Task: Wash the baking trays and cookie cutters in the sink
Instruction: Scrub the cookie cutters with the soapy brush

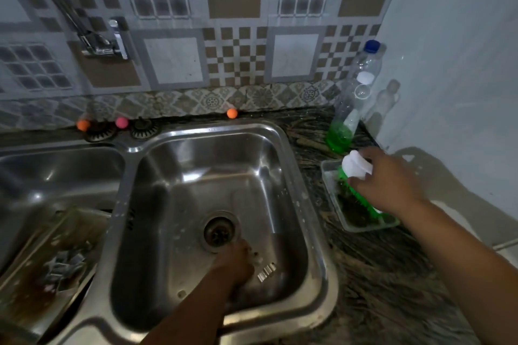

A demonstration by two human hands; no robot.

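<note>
My left hand [235, 263] is down in the right basin of the steel sink [157, 182], beside the drain [219, 231]; its fingers are blurred and whether they hold anything cannot be told. A small ridged metal cookie cutter [266, 272] lies on the basin floor just right of that hand. My right hand [388, 180] grips a green scrubber with a white top [356, 166] over a small clear tray [340, 213] on the counter. A stained baking tray [33, 274] holding several metal cutters [63, 266] leans in the left basin.
A tap [98, 42] is mounted on the tiled wall at the upper left. A bottle of green liquid soap [343, 126] and an empty bottle with a blue cap [368, 61] stand in the counter's back right corner. Small orange and pink balls [232, 113] sit behind the sink.
</note>
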